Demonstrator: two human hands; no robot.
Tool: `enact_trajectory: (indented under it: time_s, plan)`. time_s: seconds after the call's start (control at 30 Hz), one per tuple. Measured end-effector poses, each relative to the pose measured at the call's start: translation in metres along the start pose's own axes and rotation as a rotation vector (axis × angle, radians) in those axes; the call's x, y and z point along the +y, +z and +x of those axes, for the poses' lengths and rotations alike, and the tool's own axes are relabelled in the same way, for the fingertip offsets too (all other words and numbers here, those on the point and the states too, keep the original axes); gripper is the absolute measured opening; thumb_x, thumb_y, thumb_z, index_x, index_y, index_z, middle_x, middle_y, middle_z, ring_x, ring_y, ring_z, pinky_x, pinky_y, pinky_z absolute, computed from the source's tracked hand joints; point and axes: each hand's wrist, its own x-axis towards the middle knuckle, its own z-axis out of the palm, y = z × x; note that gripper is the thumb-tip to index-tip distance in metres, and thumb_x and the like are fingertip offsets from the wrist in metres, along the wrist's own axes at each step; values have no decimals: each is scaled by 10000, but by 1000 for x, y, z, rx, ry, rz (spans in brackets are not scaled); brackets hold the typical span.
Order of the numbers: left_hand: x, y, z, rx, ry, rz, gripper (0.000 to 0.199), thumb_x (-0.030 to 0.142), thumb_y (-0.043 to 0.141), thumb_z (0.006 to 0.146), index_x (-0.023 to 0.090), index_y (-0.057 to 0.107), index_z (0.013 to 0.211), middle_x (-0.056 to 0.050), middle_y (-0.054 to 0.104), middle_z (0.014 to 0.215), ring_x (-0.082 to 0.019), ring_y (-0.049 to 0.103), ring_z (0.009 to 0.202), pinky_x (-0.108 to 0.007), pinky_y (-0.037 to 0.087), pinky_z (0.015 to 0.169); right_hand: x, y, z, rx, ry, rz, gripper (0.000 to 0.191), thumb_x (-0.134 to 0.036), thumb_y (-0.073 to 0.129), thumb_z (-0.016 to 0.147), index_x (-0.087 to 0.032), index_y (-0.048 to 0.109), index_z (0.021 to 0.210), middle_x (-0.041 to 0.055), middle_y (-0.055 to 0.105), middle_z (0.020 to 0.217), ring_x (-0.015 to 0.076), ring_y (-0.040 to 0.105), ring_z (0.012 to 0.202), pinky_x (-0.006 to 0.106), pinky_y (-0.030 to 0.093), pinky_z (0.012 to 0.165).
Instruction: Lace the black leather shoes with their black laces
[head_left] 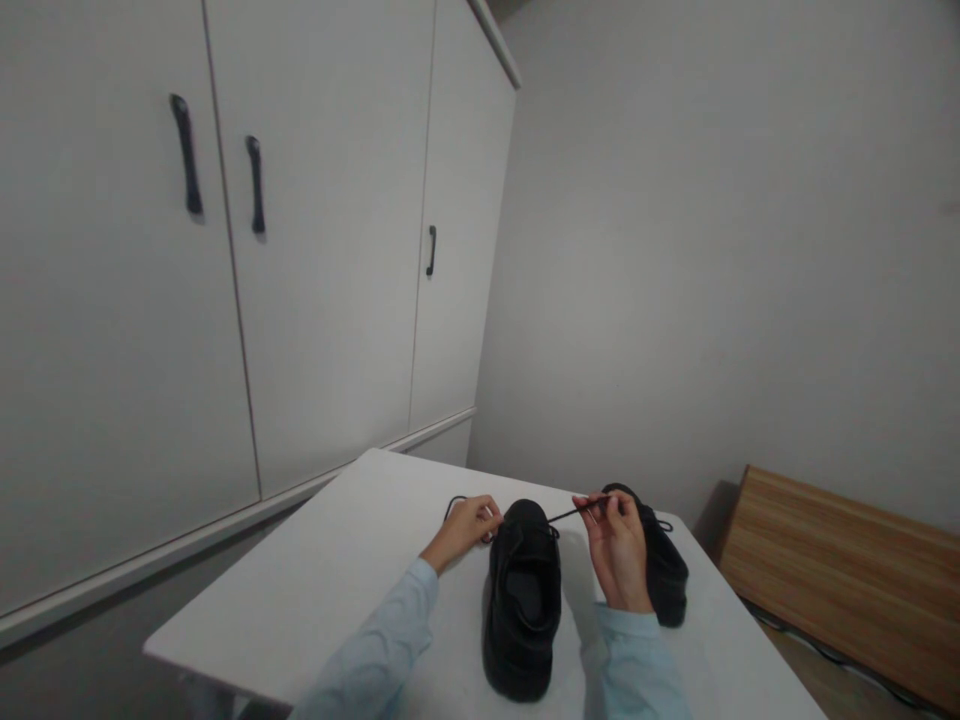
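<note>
A black shoe (pixel 523 610) lies on the white table with its toe pointing away from me and its opening towards me. Left of the toe, my left hand (pixel 471 522) pinches one end of the black lace, part of which loops out behind the fingers. My right hand (pixel 616 545) is raised to the right of the shoe, thumb and fingers closed on the other lace end (pixel 574 512), which is stretched from the shoe's lacing. A second black shoe (pixel 664 565) with a tied lace stands beyond my right hand, partly covered by it.
The white table (pixel 300 590) extends to the left and front. A white cabinet (pixel 330 250) with dark handles rises along the left, and a grey wall (pixel 675 250) stands behind. At the right is a wooden panel (pixel 847 580) with a dark cable below it.
</note>
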Motion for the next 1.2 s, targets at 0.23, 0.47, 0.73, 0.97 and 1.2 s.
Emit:
enact_trajectory:
  time_s: [0.23, 0.47, 0.73, 0.97, 1.2]
  plan:
    - [-6, 4, 0, -46, -58, -240, 366, 442, 702, 664, 138, 556, 807, -4, 598, 657, -119, 597, 550, -216, 472, 484, -21, -4, 8, -19, -24, 39, 189, -312, 696, 752, -251, 545, 847, -84, 511, 664, 76, 520, 590, 360, 512, 786]
    - [11, 8, -4, 35, -76, -408, 374, 364, 762, 612, 140, 562, 834, -14, 586, 816, -108, 596, 640, -253, 497, 609, -48, -2, 15, -105, -39, -29, 184, -317, 716, 737, -236, 605, 859, -60, 498, 657, 75, 481, 568, 294, 489, 666]
    - [36, 15, -10, -18, 274, -10, 261, 391, 594, 818, 195, 672, 973, -68, 642, 1034, -193, 558, 969, -319, 423, 853, -65, -11, 12, -312, -105, -154, 131, -303, 691, 765, -219, 625, 841, -48, 497, 592, 84, 467, 507, 246, 399, 497]
    - [44, 24, -16, -90, 460, 256, 226, 388, 557, 856, 236, 714, 912, -56, 618, 1015, -195, 492, 1033, -339, 356, 947, -57, -39, 24, -34, -237, -339, 209, -310, 720, 721, -185, 573, 804, -55, 519, 561, 81, 460, 450, 232, 383, 460]
    - [45, 27, -16, -107, 447, 407, 251, 384, 514, 880, 273, 674, 1038, -48, 561, 939, -196, 465, 962, -342, 365, 895, -51, -48, 24, -91, -143, -789, 213, -354, 687, 706, -150, 633, 737, -16, 572, 579, 94, 455, 470, 226, 354, 469]
